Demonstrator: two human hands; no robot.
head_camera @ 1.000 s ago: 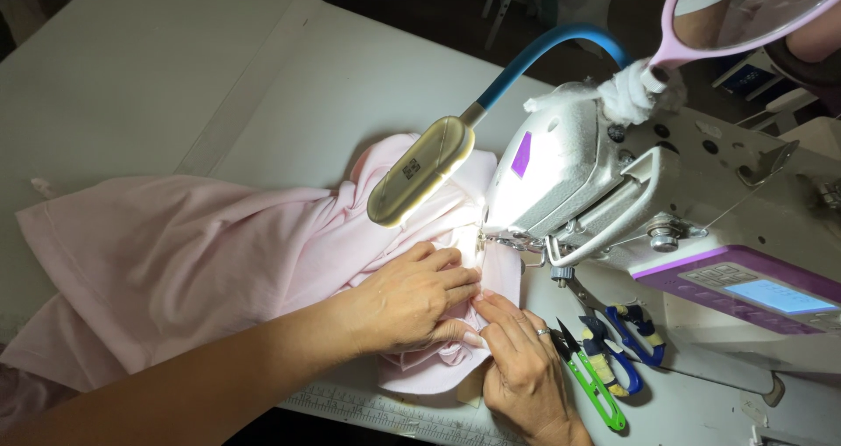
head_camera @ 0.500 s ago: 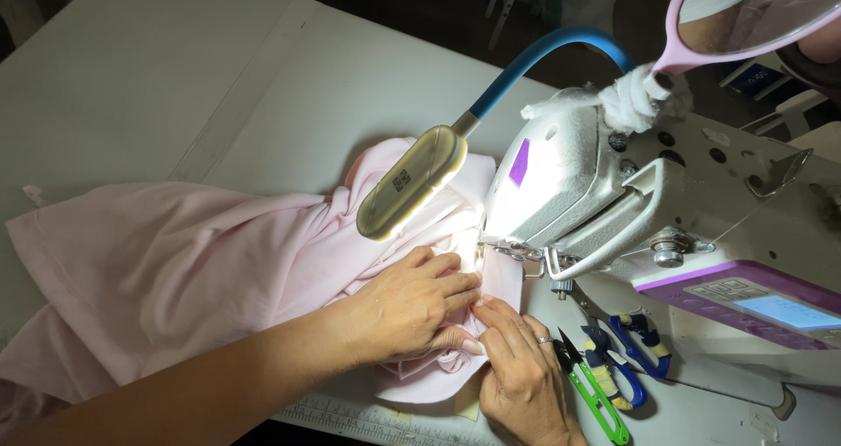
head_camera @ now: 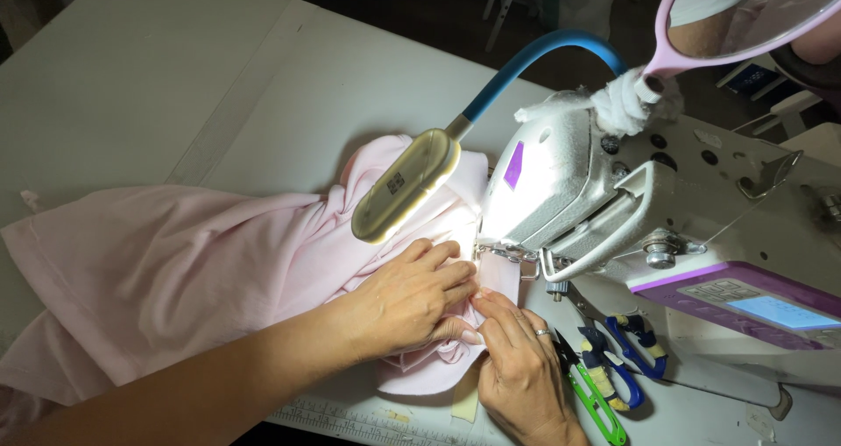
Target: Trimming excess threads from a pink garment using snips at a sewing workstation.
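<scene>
A pale pink garment [head_camera: 166, 271] lies spread over the white table, bunched up at the white sewing machine [head_camera: 596, 183]. My left hand [head_camera: 412, 297] presses flat on the pink cloth just left of the presser foot [head_camera: 504, 255]. My right hand [head_camera: 517, 358], with a ring on one finger, pinches the cloth's edge right in front of the foot, fingertips touching the left hand's fingers. A lamp head [head_camera: 405, 186] on a blue gooseneck [head_camera: 534, 60] hangs over the cloth and lights the needle area.
Green-handled thread snips [head_camera: 596, 398] and blue-handled scissors [head_camera: 626, 358] lie to the right of my right hand. A pink-framed mirror [head_camera: 745, 17] stands on the machine's top. The machine's purple-edged control panel [head_camera: 745, 301] is at the right. A ruler strip [head_camera: 368, 415] runs along the table's front edge.
Both hands stay on the cloth at the presser foot; the fingers have shifted only slightly. The view has drifted a little.
</scene>
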